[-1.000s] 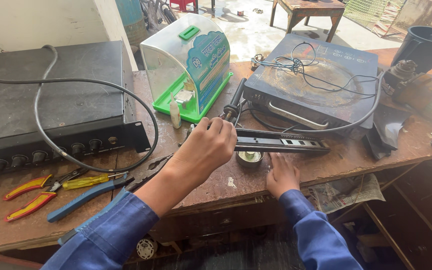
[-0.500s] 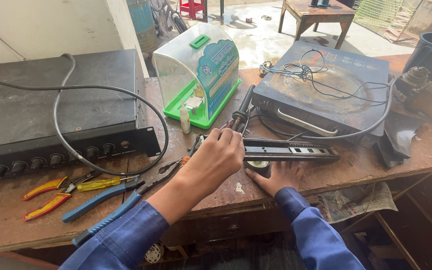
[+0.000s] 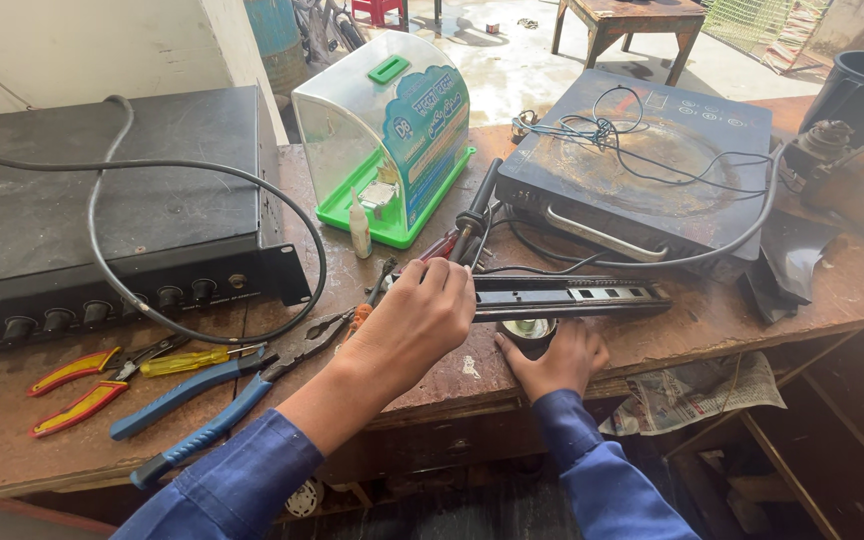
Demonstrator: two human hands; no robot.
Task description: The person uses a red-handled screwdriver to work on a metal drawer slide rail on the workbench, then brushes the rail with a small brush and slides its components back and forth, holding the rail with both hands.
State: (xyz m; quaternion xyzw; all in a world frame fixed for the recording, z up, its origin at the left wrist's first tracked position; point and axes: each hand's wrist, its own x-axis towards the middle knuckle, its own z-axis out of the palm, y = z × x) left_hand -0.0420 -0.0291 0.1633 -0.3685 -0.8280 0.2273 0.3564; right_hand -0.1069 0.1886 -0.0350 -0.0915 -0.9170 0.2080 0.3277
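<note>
Black rail on worktop: left hand grips its end; right hand clasps small jar.

2 bare hands, both arms in long blue sleeves with loose cuffs
</note>
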